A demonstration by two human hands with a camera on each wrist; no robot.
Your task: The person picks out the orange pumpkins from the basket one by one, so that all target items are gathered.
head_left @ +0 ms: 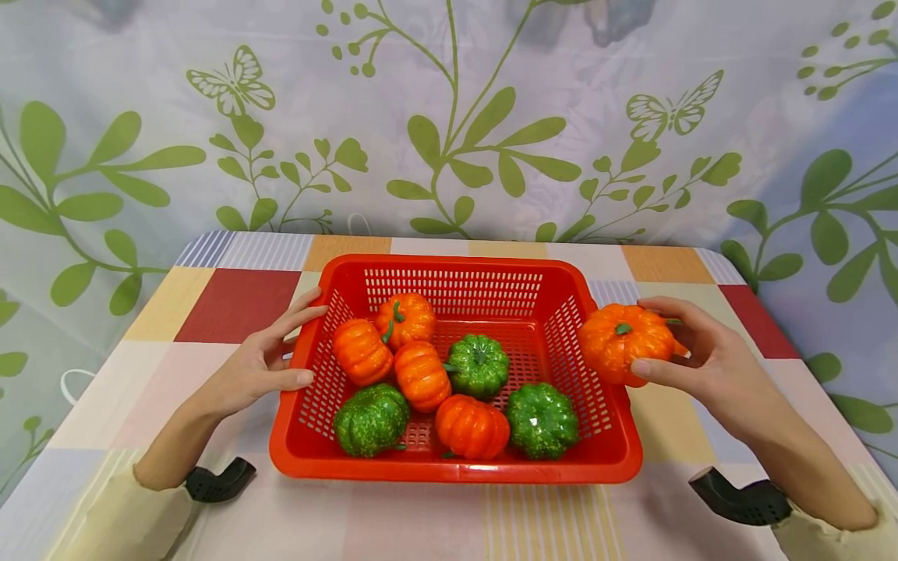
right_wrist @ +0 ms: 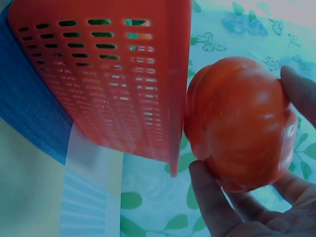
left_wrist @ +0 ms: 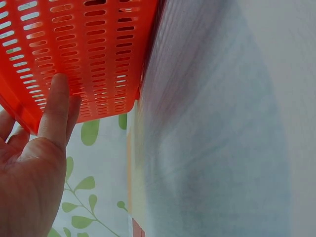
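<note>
A red plastic basket (head_left: 456, 469) with slotted walls holds several small orange pumpkins (head_left: 422, 377) and three speckled green ones (head_left: 542, 421). My right hand (head_left: 708, 358) grips another orange pumpkin (head_left: 620, 343) at the basket's right rim, thumb on the near side and fingers behind. A bit of green and orange shows between that pumpkin and the palm; whether it belongs to the same pumpkin I cannot tell. In the right wrist view the held pumpkin (right_wrist: 242, 123) is beside the basket rim. At the left rim my left hand (head_left: 259, 362) rests with spread, mostly straight fingers, touching the outer wall (left_wrist: 98, 59).
A checked, patchwork-patterned cloth (head_left: 231, 304) covers the table under the basket. Behind it hangs a pale curtain (head_left: 281, 117) with green leaves and butterflies. Black curved devices (head_left: 220, 479) are strapped at both wrists.
</note>
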